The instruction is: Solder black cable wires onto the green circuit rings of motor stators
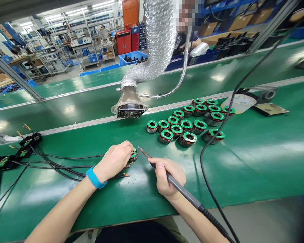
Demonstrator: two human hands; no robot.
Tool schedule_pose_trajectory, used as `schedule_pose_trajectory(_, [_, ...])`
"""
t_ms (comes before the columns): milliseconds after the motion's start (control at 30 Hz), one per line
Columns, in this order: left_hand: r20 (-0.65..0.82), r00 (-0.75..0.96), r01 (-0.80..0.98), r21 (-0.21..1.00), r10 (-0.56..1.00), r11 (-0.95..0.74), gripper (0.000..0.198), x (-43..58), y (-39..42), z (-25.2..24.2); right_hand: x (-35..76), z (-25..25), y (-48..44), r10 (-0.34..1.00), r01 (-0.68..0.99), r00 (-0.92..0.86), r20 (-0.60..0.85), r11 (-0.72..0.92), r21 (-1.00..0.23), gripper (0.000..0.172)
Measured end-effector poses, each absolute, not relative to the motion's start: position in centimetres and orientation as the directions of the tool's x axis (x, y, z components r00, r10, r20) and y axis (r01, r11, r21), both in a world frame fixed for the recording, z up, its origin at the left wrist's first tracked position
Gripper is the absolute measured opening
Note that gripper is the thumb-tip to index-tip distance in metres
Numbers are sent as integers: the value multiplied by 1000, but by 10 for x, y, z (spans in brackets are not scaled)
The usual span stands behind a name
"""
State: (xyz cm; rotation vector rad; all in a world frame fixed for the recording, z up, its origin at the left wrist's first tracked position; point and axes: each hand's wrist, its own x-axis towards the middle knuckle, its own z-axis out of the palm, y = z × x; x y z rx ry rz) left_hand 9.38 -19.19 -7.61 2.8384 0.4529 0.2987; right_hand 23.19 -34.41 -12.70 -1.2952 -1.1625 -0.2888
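Note:
My right hand (169, 175) is wrapped round the grey handle of a soldering iron (182, 190), whose tip points up and left. Beside that tip, and apart from it, sits a small motor stator (134, 155) with a green circuit board on top. The closed fingers of my left hand (116, 158) are on this stator and cover part of it. Whether they also pinch a wire is hidden. Black cables (63, 167) run under my left wrist, and some end in bare coloured wires (126, 174) near the stator.
Several more stators (186, 125) stand grouped at the back right. A fume extractor hood (130, 103) hangs above the bench (131, 209). Black parts with cables (8, 162) lie at left. The iron's black cord (205, 168) loops at right, near a soldering stand (268, 95). A person (182, 40) is beyond.

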Motion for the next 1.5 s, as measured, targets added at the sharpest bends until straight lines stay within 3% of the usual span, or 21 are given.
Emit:
schedule_pose_trajectory(100, [195,926,265,277,324,-923,26,93,-191,-76,238,-128,-337,394,812,410,823,254,-526,26])
schedule_pose_trajectory(300, [279,916,215,261,287,-941,28,93,-185,-75,300,-127,-313,418,960,202,886,95,-264,26])
schedule_pose_trajectory(400, [302,911,204,263,281,-943,28,92,-183,-76,330,-134,-308,449,978,182,875,13,-210,27])
schedule_pose_trajectory(567, [285,912,232,235,295,-944,27,90,-182,-78,338,-150,-304,499,973,222,837,-63,-221,29])
schedule_pose_trajectory(733, [278,913,258,172,298,-951,16,89,-181,-77,335,-151,-302,533,982,171,828,-20,-190,33])
schedule_pose_trajectory(900, [116,931,300,298,346,-906,12,90,-180,-71,333,-153,-311,553,964,188,812,56,-261,33])
schedule_pose_trajectory(967, [102,910,361,282,402,-889,16,97,-166,-69,333,-157,-314,584,946,194,788,101,-308,31])
schedule_pose_trajectory(1067, [130,794,562,218,594,-798,21,111,-125,-69,334,-161,-317,611,931,163,775,165,-326,30])
schedule_pose_trajectory(1233, [143,491,847,154,860,-509,33,130,-56,-60,335,-160,-323,591,951,110,799,172,-258,39])
schedule_pose_trajectory(1500, [218,307,925,159,926,-344,31,141,-6,-42,336,-168,-316,551,943,125,825,192,-271,59])
